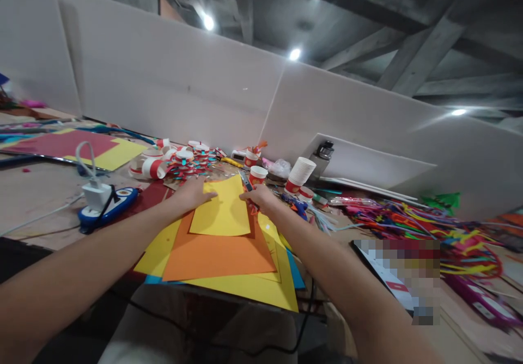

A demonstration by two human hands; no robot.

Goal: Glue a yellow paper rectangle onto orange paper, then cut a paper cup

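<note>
A yellow sheet of paper [223, 211] lies over an orange sheet [216, 255], its lower edge slightly curved. My left hand [194, 194] holds its left edge, the thumb resting on the paper and the other fingers partly hidden. At the right edge my right hand [261, 198] is closed around scissors [245, 181], their metal blades pointing up and away, with a bit of red handle below the fingers. My right thumb tip touches the yellow paper. Beneath are larger yellow sheets [261, 290] and a blue sheet [295, 271].
Red-and-white paper cup pieces [183, 159] lie behind my left hand. A paper cup [258, 174] and a cup stack [300, 173] stand beyond my right. On the left sits a blue power strip [108, 211] with a charger; several colourful pipe cleaners [408, 222] spread on the right.
</note>
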